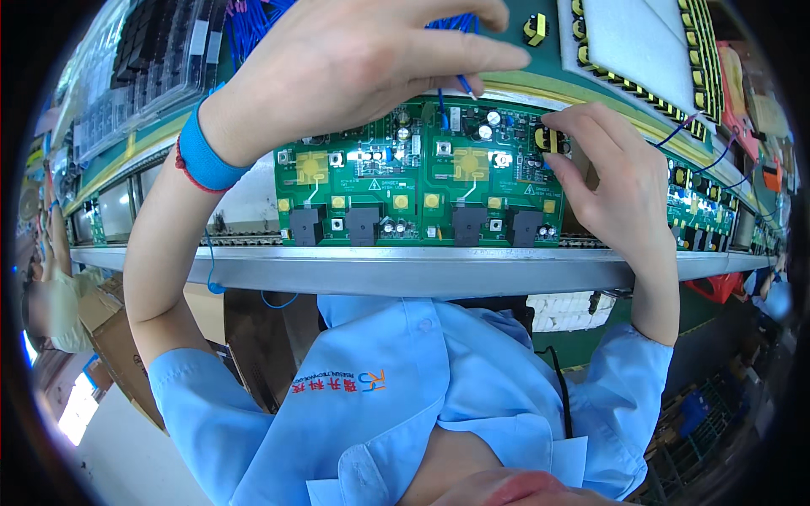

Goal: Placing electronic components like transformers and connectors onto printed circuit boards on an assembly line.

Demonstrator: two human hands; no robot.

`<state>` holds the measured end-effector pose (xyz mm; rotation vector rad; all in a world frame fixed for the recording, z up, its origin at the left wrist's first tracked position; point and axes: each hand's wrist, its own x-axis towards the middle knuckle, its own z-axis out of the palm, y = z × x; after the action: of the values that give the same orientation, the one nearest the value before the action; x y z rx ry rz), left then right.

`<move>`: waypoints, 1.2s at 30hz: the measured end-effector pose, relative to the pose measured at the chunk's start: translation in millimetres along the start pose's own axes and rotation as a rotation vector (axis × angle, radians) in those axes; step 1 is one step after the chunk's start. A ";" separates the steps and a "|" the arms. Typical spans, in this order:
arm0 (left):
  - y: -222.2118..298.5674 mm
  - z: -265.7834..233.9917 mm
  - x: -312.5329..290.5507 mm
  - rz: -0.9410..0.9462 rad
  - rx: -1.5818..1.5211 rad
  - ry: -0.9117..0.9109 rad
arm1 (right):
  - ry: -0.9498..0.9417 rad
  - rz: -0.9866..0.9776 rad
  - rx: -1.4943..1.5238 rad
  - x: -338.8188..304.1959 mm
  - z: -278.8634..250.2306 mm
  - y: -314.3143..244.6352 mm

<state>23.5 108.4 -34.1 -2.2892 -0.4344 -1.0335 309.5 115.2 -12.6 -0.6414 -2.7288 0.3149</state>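
Observation:
My left hand [363,67], with a blue band on its wrist, reaches over the far part of a green circuit board panel [363,181]. Between its thumb and fingers is a short blue wire [466,86] whose pale tip points down at the board. Another blue wire [443,114] stands up from the panel just below. My right hand [612,160] is at the panel's right end, thumb and forefinger closed around a small yellow-and-black transformer [548,139] at the board's surface. Whether its pins sit in the board is hidden.
A metal rail [380,268] runs along the near side of the panel. Another populated board [700,202] lies farther right. Beyond are a loose transformer [535,29], a white foam tray [629,51] edged with transformers, blue wires [245,34] and clear plastic trays [164,51].

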 end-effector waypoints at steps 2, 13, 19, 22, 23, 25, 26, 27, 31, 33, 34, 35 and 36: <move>6.7 -10.2 11.3 -0.113 -0.032 0.002 | -0.031 0.028 -0.011 -1.5 -2.6 -1.6; 27.6 -102.8 31.1 -0.606 0.001 -0.329 | -0.089 0.125 -0.020 4.7 -1.6 -8.7; 34.4 -92.6 21.6 -0.658 0.036 -0.326 | -0.043 0.133 -0.124 3.1 -12.6 -9.2; 32.9 -98.9 15.5 -0.655 0.006 -0.428 | 0.190 0.110 0.129 4.5 -31.2 5.2; 33.3 -98.6 17.4 -0.619 0.028 -0.426 | 0.365 0.140 0.037 -3.6 -51.6 22.1; 30.9 -98.7 15.4 -0.689 0.004 -0.456 | 0.636 0.265 -0.045 -26.0 -92.3 68.4; 31.2 -99.7 12.8 -0.723 -0.005 -0.456 | 0.687 0.349 -0.161 -37.0 -105.1 97.7; 31.0 -101.6 11.2 -0.704 -0.004 -0.447 | 0.666 0.434 -0.270 -44.1 -114.1 121.8; 31.7 -100.6 8.3 -0.784 0.006 -0.458 | 0.382 0.518 -0.337 -69.0 -106.4 190.2; 33.4 -102.7 10.4 -0.803 0.029 -0.505 | 0.261 0.449 -0.277 -71.6 -98.9 214.0; 33.6 -104.4 9.6 -0.795 0.047 -0.521 | 0.268 0.446 -0.270 -67.8 -96.7 213.1; 33.9 -105.4 8.8 -0.791 0.053 -0.528 | 0.288 0.483 -0.152 -63.3 -94.7 210.3; 34.4 -105.8 7.8 -0.793 0.058 -0.534 | 0.307 0.521 -0.033 -61.8 -92.6 208.4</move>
<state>-14.5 15.6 14.9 -2.3491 -1.6564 -0.6837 476.7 281.7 -1.5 -1.2928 -2.2474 0.2608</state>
